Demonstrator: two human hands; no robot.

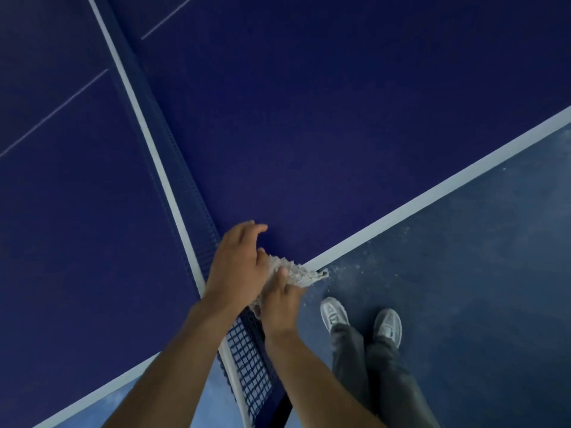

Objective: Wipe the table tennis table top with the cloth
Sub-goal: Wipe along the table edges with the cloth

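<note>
Dim, bluish light; soft blur, wide-angle edge distortion

This is a sports or games room. A blue table tennis table (309, 118) with white lines (432, 193) fills the view, its net (247, 359) runs from 11 to 6 o'clock, and a blue floor (463, 273) lies at 4 o'clock.

Dark blue-grey floor (482, 273) from three to five o'clock, matt, faintly mottled with paler smudges toward the right edge and the upper right. Scatter of pale specks (358, 270) on it just right of centre, thickest close to the middle and thinning outward toward three o'clock. At six to seven o'clock, along the bottom edge, a lighter blue strip of floor (207, 396) with cloudy whitish patches; dim, even, bluish light over everything.
</note>
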